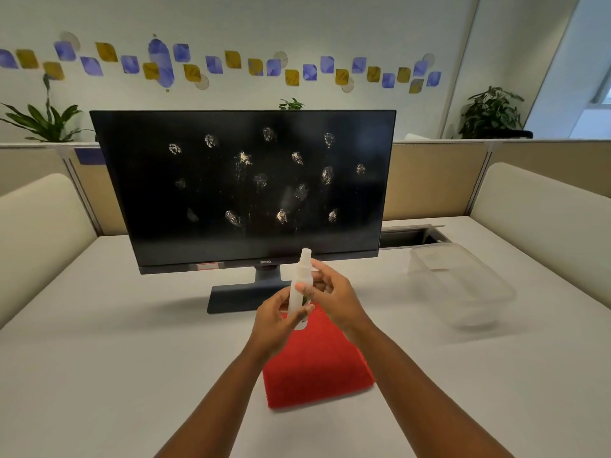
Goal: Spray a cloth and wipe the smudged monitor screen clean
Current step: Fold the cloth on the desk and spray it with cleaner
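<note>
So the spray bottle (299,285) is up in the air, roughly upright and tilted a little, right in front of the monitor's stand (246,294). Both hands are on it: the left hand (276,320) has its fingers wrapped round the lower body of the bottle, and the right hand (332,292) is pinching the upper part near the neck with thumb and fingertips. Cap end points up, just below the bottom edge of the monitor (244,190).

Directly under the hands is the red cloth (314,368), lying flat on the white desk (99,342), its far end hidden behind the hands and its near edge well back from the desk's front. Screen is dark and covered in whitish fingerprint smudges (244,158), scattered across most of it, with the edges mostly cleaner.

Off to the right there's a clear plastic tub (463,285), well apart from the cloth, blurry. Plenty of bare desk to the left of the cloth and stand. Padded beige dividers (39,233) close in both sides, with a cable slot (413,236) behind the tub.
</note>
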The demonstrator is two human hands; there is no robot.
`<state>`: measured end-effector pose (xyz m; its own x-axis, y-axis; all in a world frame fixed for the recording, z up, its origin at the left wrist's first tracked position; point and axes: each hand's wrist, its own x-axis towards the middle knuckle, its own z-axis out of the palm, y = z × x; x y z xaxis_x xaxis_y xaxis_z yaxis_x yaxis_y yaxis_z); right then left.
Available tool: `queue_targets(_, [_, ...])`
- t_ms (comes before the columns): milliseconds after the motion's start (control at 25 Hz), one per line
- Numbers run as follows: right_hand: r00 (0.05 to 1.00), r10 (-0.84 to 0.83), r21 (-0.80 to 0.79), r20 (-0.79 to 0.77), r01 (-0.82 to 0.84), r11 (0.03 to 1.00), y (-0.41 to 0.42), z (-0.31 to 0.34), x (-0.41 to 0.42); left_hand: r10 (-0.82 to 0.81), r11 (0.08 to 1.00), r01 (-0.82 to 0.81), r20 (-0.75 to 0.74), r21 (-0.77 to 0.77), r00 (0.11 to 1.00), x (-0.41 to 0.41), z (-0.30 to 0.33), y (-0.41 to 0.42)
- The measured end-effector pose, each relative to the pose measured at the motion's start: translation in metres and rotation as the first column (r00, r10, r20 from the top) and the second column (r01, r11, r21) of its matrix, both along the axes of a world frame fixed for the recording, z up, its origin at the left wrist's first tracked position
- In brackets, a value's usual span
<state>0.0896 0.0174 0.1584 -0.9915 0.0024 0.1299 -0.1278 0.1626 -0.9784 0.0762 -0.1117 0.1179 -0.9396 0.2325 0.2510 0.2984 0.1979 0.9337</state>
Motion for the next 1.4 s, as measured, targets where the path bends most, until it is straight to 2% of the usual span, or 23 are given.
queue_targets(80, [0.999,0.039,-0.01,0.024,-0.039,0.999,-0.006,-0.007,0.005,-0.082,0.994,0.077,0.077,0.073,0.994,0.004,0.003,0.0])
queue_targets(200, [0.999,-0.031,-0.007,-0.023,0.031,0.999,-0.013,-0.01,0.008,-0.14,0.986,0.126,0.135,0.106,0.981,0.007,0.006,-0.001])
queue_targets(360, [0.981,-0.17,0.057,-0.092,0.175,0.983,-0.013,-0.009,0.009,-0.014,0.979,0.031,0.087,-0.201,0.996,0.009,-0.012,-0.017])
queue_targets(440, [0.977,-0.191,0.088,-0.099,0.199,0.976,-0.009,-0.012,0.009,0.025,0.912,0.009,0.077,-0.411,0.997,0.01,-0.033,-0.03])
queue_targets(520, [0.981,-0.184,0.074,-0.065,0.188,0.979,-0.007,-0.016,0.012,-0.003,0.758,0.052,0.076,-0.65,0.997,0.012,-0.058,-0.044])
queue_targets(600, [0.984,-0.175,0.077,-0.033,0.177,0.981,-0.008,-0.02,0.014,-0.048,0.607,0.087,0.072,-0.79,0.996,0.013,-0.079,-0.053])
queue_targets(680, [0.986,-0.164,0.108,-0.006,0.164,0.981,-0.01,-0.023,0.015,-0.078,0.539,0.103,0.072,-0.836,0.994,0.011,-0.091,-0.057])
queue_targets(880, [0.99,-0.137,0.107,0.028,0.133,0.985,-0.014,-0.025,0.016,-0.13,0.477,0.117,0.062,-0.871,0.99,0.001,-0.102,-0.058])
queue_targets(960, [0.995,-0.055,0.004,0.086,0.055,0.998,-0.014,-0.025,0.015,-0.143,0.482,0.112,0.048,-0.869,0.988,-0.002,-0.106,-0.06])
queue_targets(1040, [0.986,0.104,-0.197,0.13,-0.077,0.977,-0.01,-0.025,0.014,-0.156,0.507,0.08,0.0,-0.858,0.988,-0.002,-0.113,-0.063])
queue_targets(1120, [0.948,0.297,-0.474,0.116,-0.21,0.855,-0.006,-0.028,0.014,-0.155,0.551,0.029,-0.069,-0.834,0.986,0.0,-0.12,-0.065])
queue_targets(1200, [0.891,0.448,-0.688,0.072,-0.281,0.669,-0.004,-0.03,0.011,-0.148,0.578,0.006,-0.098,-0.816,0.984,0.0,-0.123,-0.066])
queue_targets(1280, [0.849,0.527,-0.777,0.046,-0.301,0.553,-0.002,-0.033,0.006,-0.145,0.587,0.007,-0.097,-0.81,0.985,-0.001,-0.124,-0.066])
queue_targets(1400, [0.814,0.581,-0.793,0.024,-0.338,0.507,-0.002,-0.038,-0.001,-0.141,0.588,0.005,-0.096,-0.809,0.985,-0.001,-0.123,-0.065])
